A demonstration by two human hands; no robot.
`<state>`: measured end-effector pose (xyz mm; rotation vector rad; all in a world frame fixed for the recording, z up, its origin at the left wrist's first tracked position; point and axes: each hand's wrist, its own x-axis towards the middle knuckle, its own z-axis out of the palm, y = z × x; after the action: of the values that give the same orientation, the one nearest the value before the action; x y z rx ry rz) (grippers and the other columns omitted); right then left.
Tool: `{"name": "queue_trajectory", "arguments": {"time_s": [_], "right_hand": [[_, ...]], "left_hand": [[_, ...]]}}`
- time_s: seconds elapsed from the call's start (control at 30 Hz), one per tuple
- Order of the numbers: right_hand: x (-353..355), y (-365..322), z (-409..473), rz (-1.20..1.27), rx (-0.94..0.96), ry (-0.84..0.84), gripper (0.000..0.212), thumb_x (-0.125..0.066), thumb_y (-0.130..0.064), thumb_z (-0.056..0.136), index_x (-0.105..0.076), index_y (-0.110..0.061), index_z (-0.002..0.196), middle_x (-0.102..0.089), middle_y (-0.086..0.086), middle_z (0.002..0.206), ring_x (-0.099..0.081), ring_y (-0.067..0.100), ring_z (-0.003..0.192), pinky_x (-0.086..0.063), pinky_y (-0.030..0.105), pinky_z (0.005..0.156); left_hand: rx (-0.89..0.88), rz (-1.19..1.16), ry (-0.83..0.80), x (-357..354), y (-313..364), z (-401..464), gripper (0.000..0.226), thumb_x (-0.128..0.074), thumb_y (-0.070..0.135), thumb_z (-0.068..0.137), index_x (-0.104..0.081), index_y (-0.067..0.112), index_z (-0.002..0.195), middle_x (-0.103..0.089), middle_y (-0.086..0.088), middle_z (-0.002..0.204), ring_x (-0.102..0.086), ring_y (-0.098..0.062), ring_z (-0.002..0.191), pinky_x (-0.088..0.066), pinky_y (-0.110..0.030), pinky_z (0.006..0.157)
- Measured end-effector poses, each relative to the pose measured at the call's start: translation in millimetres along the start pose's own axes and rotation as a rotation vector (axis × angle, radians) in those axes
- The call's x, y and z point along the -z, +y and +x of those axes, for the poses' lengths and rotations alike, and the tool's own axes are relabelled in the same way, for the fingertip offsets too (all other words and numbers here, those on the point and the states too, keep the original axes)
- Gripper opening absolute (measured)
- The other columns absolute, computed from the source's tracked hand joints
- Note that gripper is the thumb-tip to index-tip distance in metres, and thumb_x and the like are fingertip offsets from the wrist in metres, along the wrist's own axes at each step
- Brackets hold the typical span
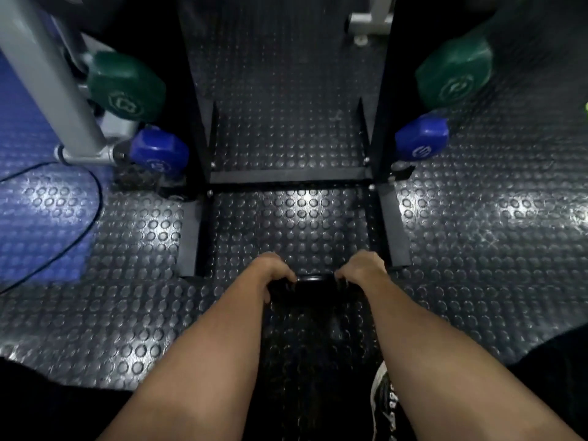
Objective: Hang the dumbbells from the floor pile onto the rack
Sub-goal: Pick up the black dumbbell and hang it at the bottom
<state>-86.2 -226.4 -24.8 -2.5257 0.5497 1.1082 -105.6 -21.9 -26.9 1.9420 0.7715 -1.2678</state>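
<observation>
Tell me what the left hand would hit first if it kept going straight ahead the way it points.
Likely the black crossbar of the rack base, past bare studded floor. The left hand grips a dark object; depth is uncertain.

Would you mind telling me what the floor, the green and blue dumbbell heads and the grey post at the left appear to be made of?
Floor: likely rubber matting, dark, with raised round studs that catch glare. Green dumbbell heads and blue dumbbell heads: seemingly a smooth vinyl or rubber coating, soft sheen, pale printed marks. Grey post: probably painted metal tube, even matte grey.

Bare forearms [203, 354], black-and-white shoe [383, 405]
</observation>
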Motion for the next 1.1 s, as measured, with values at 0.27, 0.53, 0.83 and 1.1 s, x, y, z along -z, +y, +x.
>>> {"name": "queue_trajectory", "arguments": {"time_s": [0.27,0.53,0.83,1.1], "right_hand": [[1,-19,22,0.516,-0.073,0.32,0.041,-0.074,-0.027,0.09,-0.065,-0.004,0.122,-0.071,0.017,0.113,-0.069,0.035,0.103,-0.058,0.036,0.083],[-45,-20,31,1.452,-0.453,0.027,0.076,-0.075,-0.054,0.087,-0.061,0.009,0.127,-0.069,0.026,0.123,-0.071,0.039,0.108,-0.057,0.049,0.099],[-60,-35,30,1.723,-0.253,-0.304,0.063,-0.071,-0.026,0.095,-0.047,0.004,0.146,-0.051,0.031,0.146,-0.049,0.044,0.139,-0.043,0.054,0.115],[-57,-32,18,1.785,-0.203,-0.143,0.045,-0.063,-0.031,0.102,-0.051,-0.008,0.138,-0.066,0.014,0.125,-0.059,0.039,0.127,-0.048,0.053,0.106]], "left_hand": [[-0.127,-0.225,0.337,0,20,37,0.035,-0.082,0.036,0.085,-0.06,0.009,0.081,-0.067,-0.008,0.089,-0.065,-0.018,0.071,-0.065,-0.039,0.074],[-0.233,-0.29,0.227,-12,-6,61,0.115,-0.098,0.041,0.06,-0.032,0.014,0.151,-0.057,-0.01,0.14,-0.056,-0.029,0.128,-0.046,-0.04,0.111],[-0.382,-0.026,0.2,1,-12,72,0.117,-0.098,0.013,0.057,-0.028,0.021,0.15,-0.047,-0.009,0.136,-0.052,-0.026,0.124,-0.045,-0.039,0.11],[-0.527,0.098,0.207,-9,3,49,0.096,-0.094,0.029,0.051,-0.035,0.028,0.127,-0.063,0.007,0.105,-0.065,-0.007,0.092,-0.052,-0.017,0.076]]}}
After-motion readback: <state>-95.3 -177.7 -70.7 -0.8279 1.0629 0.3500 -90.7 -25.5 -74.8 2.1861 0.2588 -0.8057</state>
